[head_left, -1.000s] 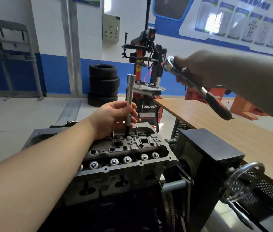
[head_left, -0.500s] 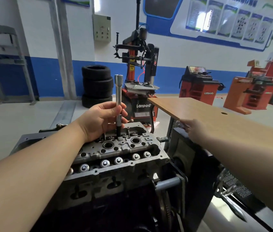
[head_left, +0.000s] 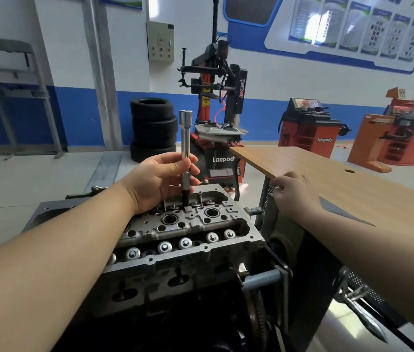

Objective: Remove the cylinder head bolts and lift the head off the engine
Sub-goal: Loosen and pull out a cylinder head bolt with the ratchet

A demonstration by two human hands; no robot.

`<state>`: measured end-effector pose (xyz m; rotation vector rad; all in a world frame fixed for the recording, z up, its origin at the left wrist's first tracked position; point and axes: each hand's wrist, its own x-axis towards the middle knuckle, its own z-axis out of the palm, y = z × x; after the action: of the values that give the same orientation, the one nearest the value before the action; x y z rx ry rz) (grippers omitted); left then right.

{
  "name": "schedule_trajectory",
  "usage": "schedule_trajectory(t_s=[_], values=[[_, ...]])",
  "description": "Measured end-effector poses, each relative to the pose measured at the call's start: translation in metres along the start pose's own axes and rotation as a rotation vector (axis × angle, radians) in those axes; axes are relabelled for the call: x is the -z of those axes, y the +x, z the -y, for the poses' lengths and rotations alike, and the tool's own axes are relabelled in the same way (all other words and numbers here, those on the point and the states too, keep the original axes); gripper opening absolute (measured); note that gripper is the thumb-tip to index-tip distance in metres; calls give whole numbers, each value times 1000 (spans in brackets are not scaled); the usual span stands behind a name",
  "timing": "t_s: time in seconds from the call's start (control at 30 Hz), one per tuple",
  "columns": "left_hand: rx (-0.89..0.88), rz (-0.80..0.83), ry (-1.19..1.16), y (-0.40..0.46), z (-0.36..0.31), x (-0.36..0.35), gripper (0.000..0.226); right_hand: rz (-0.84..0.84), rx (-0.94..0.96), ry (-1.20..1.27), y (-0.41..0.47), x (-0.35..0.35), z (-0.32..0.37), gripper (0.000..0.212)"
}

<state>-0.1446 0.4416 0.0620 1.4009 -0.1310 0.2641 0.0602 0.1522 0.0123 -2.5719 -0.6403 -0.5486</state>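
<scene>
The grey cylinder head (head_left: 188, 235) sits on the engine, which is mounted on a stand, in the lower middle of the head view. A long chrome socket extension (head_left: 184, 138) stands upright with its lower end in a bolt well of the head. My left hand (head_left: 160, 181) grips the extension near its lower half. My right hand (head_left: 293, 191) hangs at the near corner of the wooden table, fingers loosely curled, with a small bit of metal at the fingertips. The ratchet is out of sight.
A wooden table (head_left: 353, 189) runs along the right. The black stand box (head_left: 284, 240) and its crank handle (head_left: 353, 298) sit just right of the engine. Behind stand a tyre changer (head_left: 222, 118), stacked tyres (head_left: 153, 128) and orange machines (head_left: 310, 128).
One second ago my right hand held a ratchet up high. It has come down to the table corner and the ratchet is gone from view. My left hand keeps its hold on the extension.
</scene>
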Motion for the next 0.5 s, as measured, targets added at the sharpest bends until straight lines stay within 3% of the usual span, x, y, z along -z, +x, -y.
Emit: schedule_trajectory(t_s=[0.23,0.37,0.5], values=[[19,-14,-19,1,2,2,18,-49,232,775,-18,50,165,28],[31,-13,-8,-1,-2,1,30,-77,275,849,-19,74,221,55],[3,-33,33,-3,-3,-1,42,-136,208,839,-23,71,234,44]])
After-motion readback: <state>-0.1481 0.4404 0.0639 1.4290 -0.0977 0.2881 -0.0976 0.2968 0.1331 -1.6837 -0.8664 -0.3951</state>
